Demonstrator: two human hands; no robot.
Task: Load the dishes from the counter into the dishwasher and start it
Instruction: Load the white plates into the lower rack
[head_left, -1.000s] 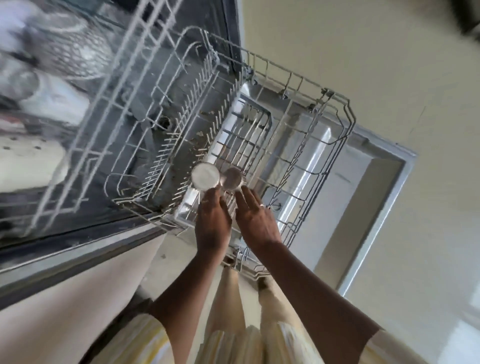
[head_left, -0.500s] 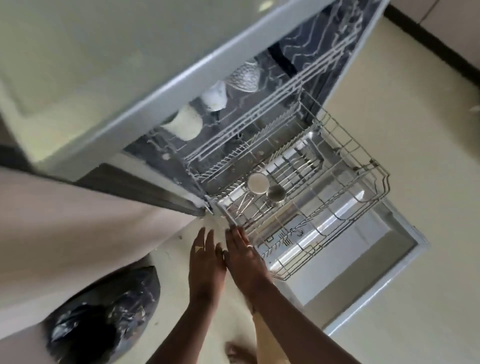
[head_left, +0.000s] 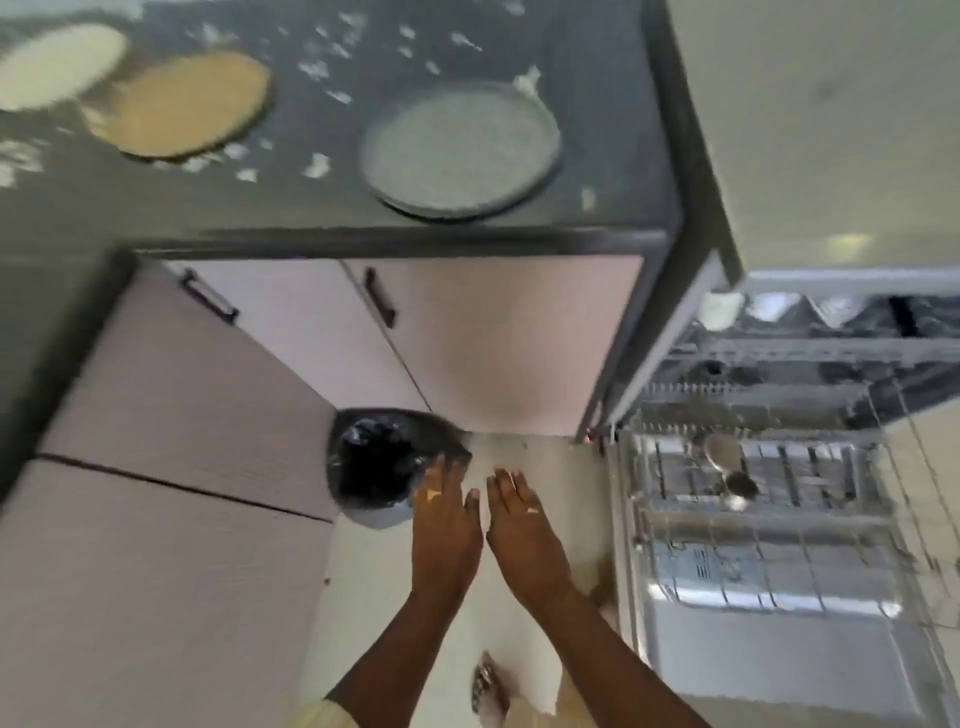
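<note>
**Head view.** Three round plates lie flat on the dark grey speckled counter (head_left: 597, 104): one cream plate (head_left: 57, 65), one tan plate (head_left: 192, 104) and one grey rimmed plate (head_left: 462, 150) nearest the corner, all blurred. At right, the drawn-out wire lower rack (head_left: 779, 525) of the open dishwasher holds two small round cups (head_left: 722, 449), just beside each other. The left hand (head_left: 447, 525) and right hand (head_left: 522, 530) are both empty, fingers straight. They hang side by side over the pale floor, next to one black-lined bin (head_left: 384, 467).

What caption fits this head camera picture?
Left hand and right hand empty, plates on the counter, dishwasher open.
</note>
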